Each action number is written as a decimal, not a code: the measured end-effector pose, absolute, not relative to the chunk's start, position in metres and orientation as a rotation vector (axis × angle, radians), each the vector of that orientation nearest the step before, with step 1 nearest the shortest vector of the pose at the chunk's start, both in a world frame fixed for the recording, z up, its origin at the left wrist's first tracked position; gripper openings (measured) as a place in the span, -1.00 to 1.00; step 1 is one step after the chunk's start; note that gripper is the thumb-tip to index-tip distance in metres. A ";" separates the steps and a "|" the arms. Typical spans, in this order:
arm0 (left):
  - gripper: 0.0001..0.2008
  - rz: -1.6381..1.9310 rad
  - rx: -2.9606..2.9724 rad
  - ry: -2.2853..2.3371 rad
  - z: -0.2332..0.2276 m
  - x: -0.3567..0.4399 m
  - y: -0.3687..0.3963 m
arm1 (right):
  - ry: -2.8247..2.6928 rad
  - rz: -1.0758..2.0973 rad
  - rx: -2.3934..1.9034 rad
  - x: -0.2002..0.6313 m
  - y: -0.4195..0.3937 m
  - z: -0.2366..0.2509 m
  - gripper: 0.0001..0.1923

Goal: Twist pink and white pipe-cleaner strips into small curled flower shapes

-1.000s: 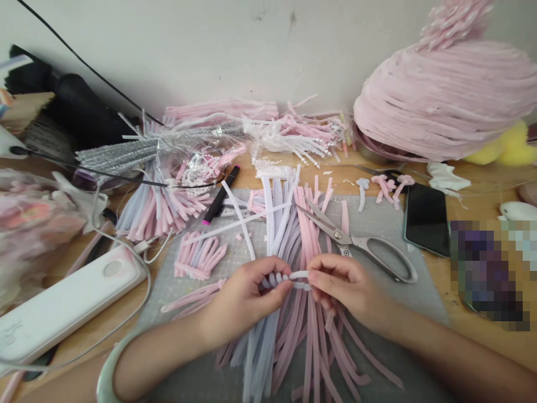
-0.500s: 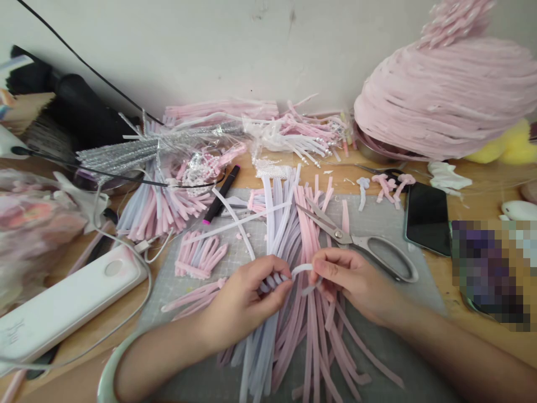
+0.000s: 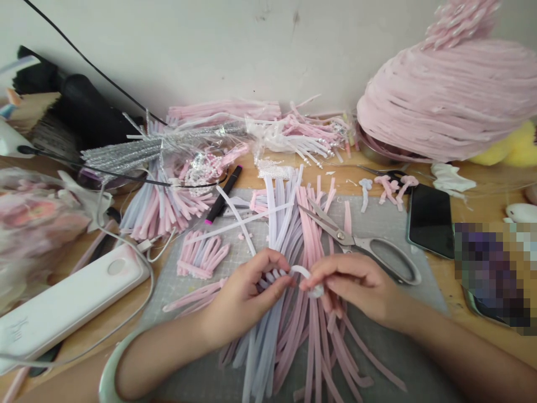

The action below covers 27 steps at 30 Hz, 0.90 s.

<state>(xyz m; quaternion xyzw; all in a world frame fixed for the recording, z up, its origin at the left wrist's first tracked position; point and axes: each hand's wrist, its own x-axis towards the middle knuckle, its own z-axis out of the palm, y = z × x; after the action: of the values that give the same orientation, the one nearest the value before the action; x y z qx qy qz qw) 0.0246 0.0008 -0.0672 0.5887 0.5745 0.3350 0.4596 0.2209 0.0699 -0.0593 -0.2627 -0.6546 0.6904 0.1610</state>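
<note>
My left hand (image 3: 260, 296) pinches a pale blue-white pipe cleaner (image 3: 274, 275) bent into a row of small loops. A free stretch of it arches across to my right hand (image 3: 352, 288), whose fingertips are closed on its curled end. Beneath both hands lies a spread of long pipe cleaners, pale blue ones (image 3: 262, 358) to the left and pink ones (image 3: 312, 347) to the right. Just beyond my right hand, large scissors (image 3: 346, 238) rest partly open across the pink strands. My palms hide part of the looped piece.
A grey cutting mat (image 3: 390, 330) lies under the work. Nearby are looped pink-and-blue pieces (image 3: 203, 254), a black marker (image 3: 224, 196), a phone (image 3: 430, 219) and a white power bank (image 3: 75, 308) with cables. A big pink bundle (image 3: 444, 101) stands at the back right.
My right hand's fingers have shifted around the end of the pipe cleaner, which now curls tighter near the fingertips. My left hand keeps its pinch. The view has moved slightly.
</note>
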 end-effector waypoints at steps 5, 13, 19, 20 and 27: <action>-0.90 0.816 1.385 1.345 -0.065 0.025 0.003 | -2.363 1.274 -0.443 0.226 0.078 -0.062 -0.68; -0.90 0.731 1.479 1.357 -0.065 0.024 0.001 | -2.133 1.412 -0.543 0.220 0.071 -0.057 -0.81; -0.91 0.757 1.502 1.356 -0.065 0.026 -0.001 | -1.628 1.840 -1.106 0.211 0.059 -0.059 -0.62; -0.91 0.764 1.493 1.337 -0.065 0.026 -0.001 | -1.560 1.878 -1.173 0.209 0.058 -0.059 -0.63; -0.80 0.824 1.358 1.345 -0.069 0.025 0.001 | -1.272 1.928 -1.123 0.206 0.061 -0.063 -0.78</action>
<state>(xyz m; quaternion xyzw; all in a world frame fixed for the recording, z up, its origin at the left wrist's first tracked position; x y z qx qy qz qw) 0.0251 0.0010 -0.0691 0.5630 0.5573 0.3416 0.5056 0.2059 0.0610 -0.0630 -0.4196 -0.4749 0.7200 0.2830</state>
